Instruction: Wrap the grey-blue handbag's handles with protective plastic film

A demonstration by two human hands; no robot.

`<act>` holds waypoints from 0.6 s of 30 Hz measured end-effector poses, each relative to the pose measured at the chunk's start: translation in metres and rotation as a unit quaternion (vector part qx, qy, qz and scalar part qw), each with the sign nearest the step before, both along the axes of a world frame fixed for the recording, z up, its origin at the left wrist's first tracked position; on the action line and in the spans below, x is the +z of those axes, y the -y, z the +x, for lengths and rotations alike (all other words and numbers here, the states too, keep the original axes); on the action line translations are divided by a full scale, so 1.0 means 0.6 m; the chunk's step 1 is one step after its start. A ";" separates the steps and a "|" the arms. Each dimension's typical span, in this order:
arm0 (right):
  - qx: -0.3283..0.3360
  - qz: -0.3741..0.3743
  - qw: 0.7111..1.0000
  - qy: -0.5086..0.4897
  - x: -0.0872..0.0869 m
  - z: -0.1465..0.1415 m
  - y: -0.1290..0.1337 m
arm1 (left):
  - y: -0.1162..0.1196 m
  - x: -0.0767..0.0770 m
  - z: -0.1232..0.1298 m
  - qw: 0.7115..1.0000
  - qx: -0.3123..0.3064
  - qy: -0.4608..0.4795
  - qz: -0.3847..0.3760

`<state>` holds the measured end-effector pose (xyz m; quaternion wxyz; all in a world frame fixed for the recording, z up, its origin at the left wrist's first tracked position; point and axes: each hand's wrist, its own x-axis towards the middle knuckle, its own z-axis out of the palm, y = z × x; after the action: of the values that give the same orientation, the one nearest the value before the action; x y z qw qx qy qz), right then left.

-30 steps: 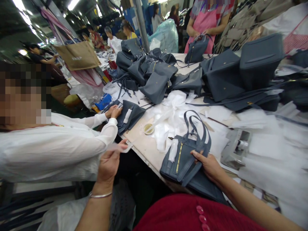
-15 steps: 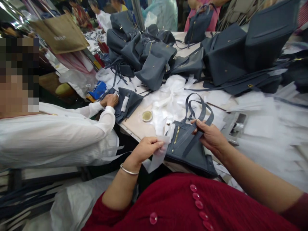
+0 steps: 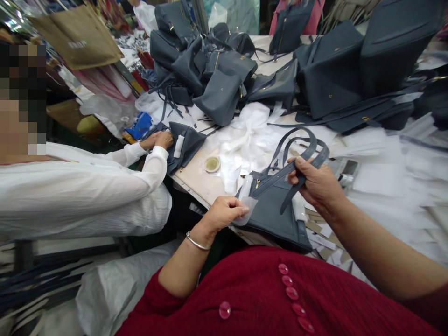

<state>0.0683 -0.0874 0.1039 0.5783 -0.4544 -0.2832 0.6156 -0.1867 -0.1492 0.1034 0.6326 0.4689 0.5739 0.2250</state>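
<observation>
A dark blue-grey handbag lies at the table's front edge, close to my body. My right hand is closed around its straps, lifted above the bag, and one strap end hangs below the fingers. My left hand pinches a strip of translucent white wrapping over the bag's left side. A rolled white wrapping sits at the bag's upper left, by a gold zip. More white wrapping covers a part at its right side.
At left a co-worker in a white shirt handles another dark bag. A small round dish stands between us. Dark bags are heaped at the back. White sheets cover the table's right side.
My right hand has moved slightly right, drawing the straps up and outward. My left hand has shifted right with the wrapping strip, nearer the bag. The view has tilted a little.
</observation>
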 end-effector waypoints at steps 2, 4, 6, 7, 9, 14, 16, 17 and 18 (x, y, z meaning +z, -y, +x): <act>0.004 0.005 1.000 0.017 0.004 -0.002 0.000 | -0.002 0.002 0.000 1.000 -0.005 0.004 -0.004; 0.010 0.007 0.999 0.033 0.007 -0.003 0.000 | -0.004 0.004 -0.001 1.000 -0.010 0.007 -0.007; 0.018 0.007 0.999 0.040 0.008 -0.004 -0.001 | -0.005 0.004 -0.002 1.000 -0.014 0.008 -0.008; 0.021 0.007 0.999 0.042 0.007 -0.004 -0.001 | -0.006 0.004 -0.002 1.000 -0.014 0.008 -0.009; 0.030 0.007 0.998 0.052 0.003 -0.004 -0.002 | -0.007 0.003 -0.003 1.000 -0.015 0.005 -0.011; 0.072 0.019 0.989 0.130 -0.011 -0.016 0.012 | -0.009 -0.001 -0.006 0.999 -0.029 -0.011 -0.022; 0.086 0.025 0.982 0.168 -0.011 -0.023 0.020 | -0.012 -0.001 -0.009 0.999 -0.044 -0.014 -0.019; 0.087 0.028 0.980 0.178 -0.010 -0.025 0.023 | -0.013 0.000 -0.011 0.998 -0.056 -0.015 -0.016; 0.084 0.030 0.980 0.178 -0.008 -0.026 0.024 | -0.013 0.000 -0.013 0.997 -0.068 -0.017 -0.014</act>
<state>0.0529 -0.1020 0.0988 0.4779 -0.5137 -0.4377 0.5622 -0.1944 -0.1412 0.1036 0.6428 0.5021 0.5545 0.1652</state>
